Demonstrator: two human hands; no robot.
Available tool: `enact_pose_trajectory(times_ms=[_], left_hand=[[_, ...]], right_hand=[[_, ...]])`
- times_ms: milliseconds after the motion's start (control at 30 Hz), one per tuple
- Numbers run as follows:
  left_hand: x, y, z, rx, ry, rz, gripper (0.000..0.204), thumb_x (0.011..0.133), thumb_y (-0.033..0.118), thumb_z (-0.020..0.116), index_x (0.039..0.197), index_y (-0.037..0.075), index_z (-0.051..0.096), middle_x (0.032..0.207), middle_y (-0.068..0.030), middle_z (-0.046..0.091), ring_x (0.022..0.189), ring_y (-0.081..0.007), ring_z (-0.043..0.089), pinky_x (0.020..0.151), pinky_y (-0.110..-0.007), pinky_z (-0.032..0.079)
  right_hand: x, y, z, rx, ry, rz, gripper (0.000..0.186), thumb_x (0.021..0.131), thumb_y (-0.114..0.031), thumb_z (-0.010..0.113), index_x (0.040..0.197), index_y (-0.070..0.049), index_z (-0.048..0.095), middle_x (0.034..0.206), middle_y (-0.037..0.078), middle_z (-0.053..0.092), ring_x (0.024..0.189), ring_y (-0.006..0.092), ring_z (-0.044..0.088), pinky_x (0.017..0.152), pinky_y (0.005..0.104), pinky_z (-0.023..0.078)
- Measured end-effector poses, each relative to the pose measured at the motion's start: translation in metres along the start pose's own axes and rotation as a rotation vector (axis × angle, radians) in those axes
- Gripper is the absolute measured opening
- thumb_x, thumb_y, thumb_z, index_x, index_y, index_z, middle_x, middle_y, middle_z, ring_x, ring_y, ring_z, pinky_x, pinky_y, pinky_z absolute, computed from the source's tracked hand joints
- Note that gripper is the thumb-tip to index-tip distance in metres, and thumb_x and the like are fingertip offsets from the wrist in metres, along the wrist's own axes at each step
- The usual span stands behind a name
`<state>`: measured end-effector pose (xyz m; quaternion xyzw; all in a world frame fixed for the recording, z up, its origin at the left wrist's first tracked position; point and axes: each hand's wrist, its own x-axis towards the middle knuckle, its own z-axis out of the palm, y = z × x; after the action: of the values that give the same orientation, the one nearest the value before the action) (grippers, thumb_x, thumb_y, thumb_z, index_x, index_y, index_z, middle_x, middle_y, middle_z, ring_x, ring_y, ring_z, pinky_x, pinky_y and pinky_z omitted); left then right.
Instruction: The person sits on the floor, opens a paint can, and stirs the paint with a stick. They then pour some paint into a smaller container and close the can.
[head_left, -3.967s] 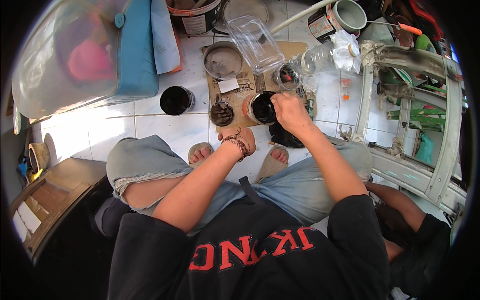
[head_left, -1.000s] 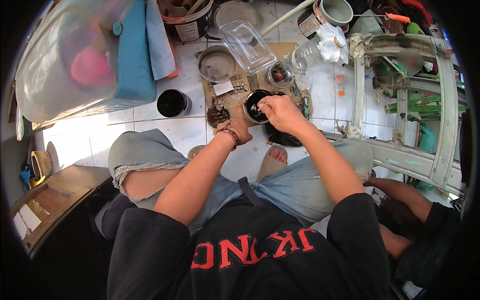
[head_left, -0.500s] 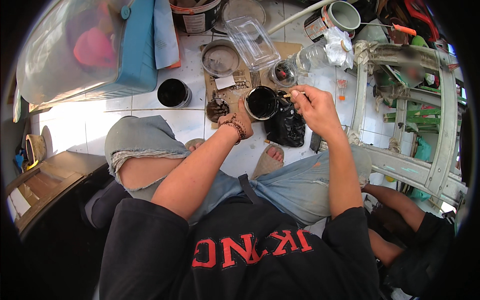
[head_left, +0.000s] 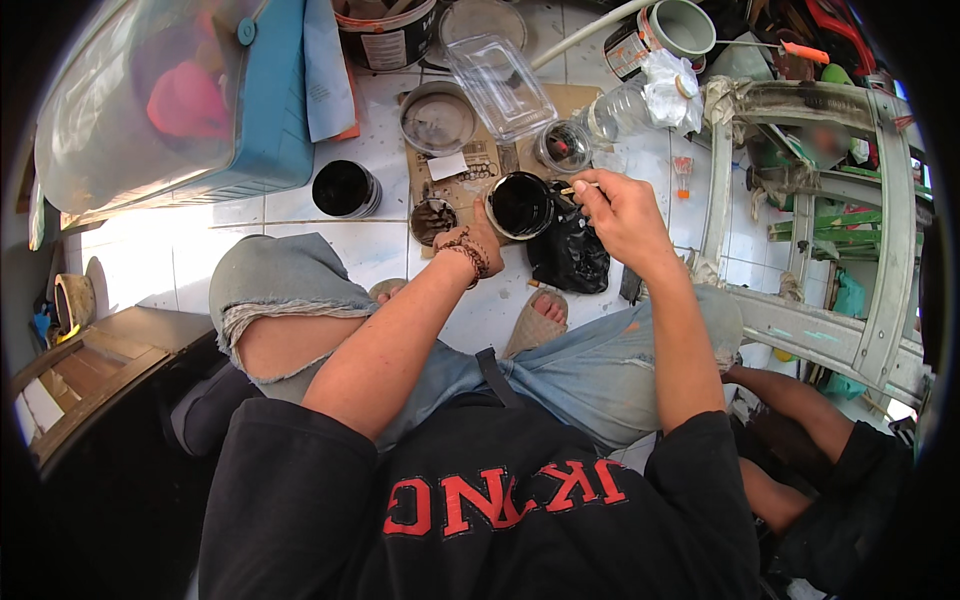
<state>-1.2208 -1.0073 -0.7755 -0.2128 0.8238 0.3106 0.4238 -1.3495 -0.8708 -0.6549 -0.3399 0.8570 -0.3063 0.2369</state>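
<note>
A round can of black paint (head_left: 522, 206) stands on a flattened piece of cardboard. Around its near left side curls my left hand (head_left: 478, 248), one finger stretched up along the wall. My right hand (head_left: 622, 212) pinches a thin wooden stick (head_left: 566, 190) at the can's right rim; whether it ends in a brush is hidden. Against the can's right side lies a crumpled black plastic bag (head_left: 572, 250). Close to my left hand sits a small cup smeared with dark paint (head_left: 434, 220).
A second black-filled can (head_left: 345, 189) stands left on the tiles. Beyond are a clear plastic tray (head_left: 502, 86), a round lid (head_left: 438, 118), a clear jar (head_left: 564, 146) and a paint bucket (head_left: 385, 35). A metal frame (head_left: 880, 240) rises at right, near another person's arm (head_left: 795, 410).
My right hand has shifted slightly, and the stick with it, at the can's right rim. My left hand remains at the can. The view has moved a little.
</note>
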Motion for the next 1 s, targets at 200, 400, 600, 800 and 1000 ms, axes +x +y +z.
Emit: enact_pose_trajectory(times_ms=[200,400,600,800,1000], left_hand=[[-0.001,-0.001,0.001,-0.012,0.009,0.002,0.115,0.081,0.040,0.071,0.154,-0.008,-0.003,0.128,-0.0235,0.063,0.117,-0.0308,0.064,0.100,-0.038,0.050],[0.000,0.003,-0.001,-0.011,0.014,0.006,0.114,0.081,0.040,0.071,0.154,-0.007,-0.003,0.129,-0.0238,0.062,0.118,-0.0306,0.064,0.101,-0.038,0.050],[-0.002,0.010,-0.007,0.017,0.019,-0.004,0.114,0.081,0.040,0.071,0.154,-0.007,-0.003,0.131,-0.0242,0.061,0.119,-0.0303,0.063,0.101,-0.038,0.050],[-0.001,0.007,-0.005,0.047,0.007,-0.028,0.113,0.082,0.039,0.070,0.154,-0.007,-0.003,0.132,-0.0243,0.060,0.120,-0.0301,0.063,0.101,-0.039,0.049],[0.005,0.001,0.002,0.026,0.002,-0.022,0.109,0.082,0.035,0.068,0.155,-0.005,-0.004,0.130,-0.0231,0.062,0.116,-0.0305,0.064,0.099,-0.042,0.049]], right_hand=[[0.001,-0.002,0.001,-0.028,0.006,-0.020,0.022,0.095,-0.016,0.060,0.100,0.004,0.069,0.084,0.022,0.070,0.076,0.0365,0.069,0.070,0.0407,0.052],[0.001,0.002,0.001,-0.051,0.020,-0.064,0.023,0.096,-0.016,0.060,0.102,0.004,0.069,0.078,0.016,0.069,0.068,0.0220,0.064,0.064,0.0342,0.050],[0.000,0.003,0.010,-0.097,-0.010,-0.065,0.018,0.094,-0.013,0.061,0.098,0.003,0.069,0.091,0.023,0.069,0.085,0.0421,0.066,0.075,0.0460,0.052],[0.000,0.015,0.010,-0.241,-0.008,-0.098,0.016,0.093,-0.010,0.060,0.098,0.002,0.068,0.093,0.024,0.069,0.087,0.0432,0.065,0.078,0.0477,0.052],[-0.005,-0.004,-0.003,-0.259,0.013,-0.052,0.017,0.093,-0.009,0.059,0.099,0.004,0.068,0.094,0.025,0.069,0.087,0.0432,0.065,0.078,0.0471,0.051]])
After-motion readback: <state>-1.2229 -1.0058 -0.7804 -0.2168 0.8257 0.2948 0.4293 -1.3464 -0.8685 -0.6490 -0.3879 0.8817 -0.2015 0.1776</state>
